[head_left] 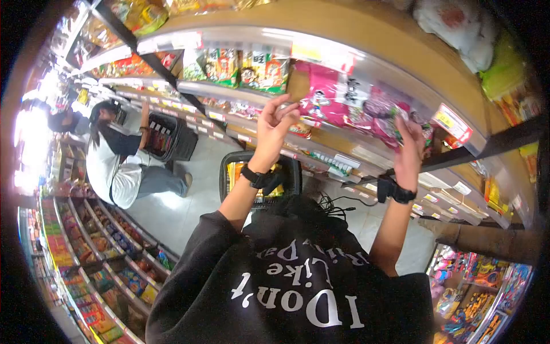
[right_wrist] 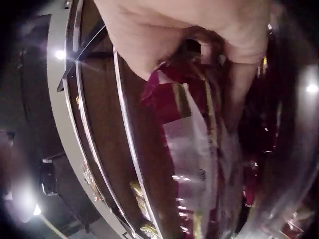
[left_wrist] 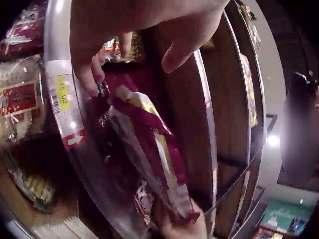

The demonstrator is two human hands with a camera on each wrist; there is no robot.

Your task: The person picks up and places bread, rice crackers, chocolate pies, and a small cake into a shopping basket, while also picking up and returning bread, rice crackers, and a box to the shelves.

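In the head view a magenta snack bag [head_left: 325, 94] lies along the shelf, with more magenta packaging beside it at the right. My right hand [head_left: 408, 143] grips the right end of a magenta bag, and the right wrist view shows its crinkled edge [right_wrist: 184, 107] between thumb and fingers. The bag's side has pale and yellow bands [left_wrist: 149, 134] in the left wrist view. My left hand [head_left: 276, 127] is just in front of the other end, fingers loosely bent and thumb apart, with nothing held in it. Part of the right fingers is hidden behind the bag.
Green and yellow snack packets [head_left: 263, 71] stand left of the magenta bag. A price strip [head_left: 452, 123] runs along the shelf edge. Below stands a black basket [head_left: 295, 172] with yellow packets inside. Another person [head_left: 114, 155] bends beside a second basket [head_left: 184, 140] in the aisle.
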